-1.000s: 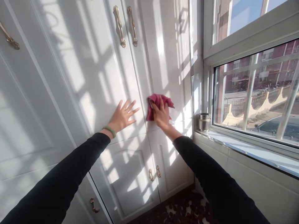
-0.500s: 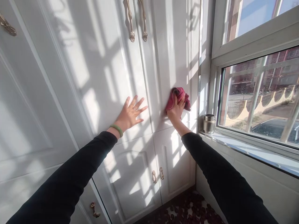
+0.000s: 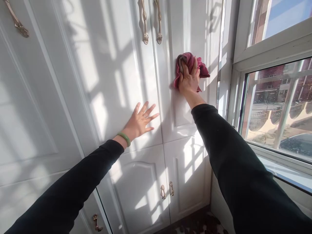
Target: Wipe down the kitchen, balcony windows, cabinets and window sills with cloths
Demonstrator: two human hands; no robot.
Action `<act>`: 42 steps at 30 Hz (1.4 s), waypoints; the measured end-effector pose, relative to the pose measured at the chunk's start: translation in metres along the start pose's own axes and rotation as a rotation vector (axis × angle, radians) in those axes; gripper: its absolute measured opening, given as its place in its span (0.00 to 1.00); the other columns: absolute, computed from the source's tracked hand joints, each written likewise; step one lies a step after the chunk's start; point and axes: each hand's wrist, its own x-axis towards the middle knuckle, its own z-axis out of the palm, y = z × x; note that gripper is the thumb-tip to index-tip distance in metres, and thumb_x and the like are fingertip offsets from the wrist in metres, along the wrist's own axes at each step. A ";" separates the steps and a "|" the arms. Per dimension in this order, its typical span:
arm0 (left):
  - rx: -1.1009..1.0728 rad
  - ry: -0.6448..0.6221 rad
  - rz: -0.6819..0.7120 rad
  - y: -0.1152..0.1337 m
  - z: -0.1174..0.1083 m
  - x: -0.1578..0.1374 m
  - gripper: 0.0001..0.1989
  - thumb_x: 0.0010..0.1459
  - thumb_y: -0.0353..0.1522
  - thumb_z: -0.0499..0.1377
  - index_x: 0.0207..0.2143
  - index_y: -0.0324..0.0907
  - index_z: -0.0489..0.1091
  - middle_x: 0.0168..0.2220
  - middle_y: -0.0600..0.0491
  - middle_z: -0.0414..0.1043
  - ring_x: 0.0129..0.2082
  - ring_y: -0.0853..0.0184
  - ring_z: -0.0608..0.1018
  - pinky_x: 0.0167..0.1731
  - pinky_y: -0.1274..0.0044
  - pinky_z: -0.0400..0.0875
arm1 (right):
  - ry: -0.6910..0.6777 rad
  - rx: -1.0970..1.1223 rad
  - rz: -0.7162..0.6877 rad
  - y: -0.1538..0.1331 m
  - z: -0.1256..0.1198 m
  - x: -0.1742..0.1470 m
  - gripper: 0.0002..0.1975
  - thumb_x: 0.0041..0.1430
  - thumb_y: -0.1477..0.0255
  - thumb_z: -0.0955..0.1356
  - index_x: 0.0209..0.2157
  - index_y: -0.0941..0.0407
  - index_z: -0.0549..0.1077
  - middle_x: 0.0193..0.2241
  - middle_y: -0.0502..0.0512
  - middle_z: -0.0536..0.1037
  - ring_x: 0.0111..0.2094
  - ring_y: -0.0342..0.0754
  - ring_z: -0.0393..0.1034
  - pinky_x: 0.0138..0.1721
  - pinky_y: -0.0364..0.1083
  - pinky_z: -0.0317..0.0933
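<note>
My right hand [image 3: 189, 79] presses a crumpled dark-pink cloth [image 3: 186, 58] against the narrow white cabinet door [image 3: 181, 107] on the right, below the long metal handles. The fingers lie over the cloth, and its folds stick out above and to the right. Spread flat, my left hand [image 3: 141, 122] rests on the neighbouring white door [image 3: 107, 78] near its lower right corner and holds nothing. A green bangle [image 3: 124, 139] circles the left wrist, and a thin ring shows on a finger.
Ornate handles [image 3: 159, 29] stick out from the upper doors, and smaller handles [image 3: 163, 192] from the lower ones. A barred window [image 3: 275, 107] with a white sill [image 3: 287, 170] stands close on the right. Dark patterned flooring [image 3: 195, 222] shows at the bottom. Sunlight and shadows stripe the doors.
My right hand has slid the cloth upward on the right door. My left hand stays spread on its door. The view has shifted slightly, and my right arm now hides the metal container on the sill.
</note>
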 end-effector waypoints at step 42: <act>-0.062 0.166 -0.004 -0.002 0.037 0.004 0.37 0.66 0.51 0.54 0.76 0.64 0.53 0.79 0.64 0.46 0.81 0.54 0.41 0.77 0.48 0.32 | 0.029 0.009 -0.310 -0.093 -0.013 0.010 0.31 0.76 0.62 0.54 0.76 0.45 0.56 0.79 0.53 0.48 0.75 0.71 0.48 0.72 0.74 0.47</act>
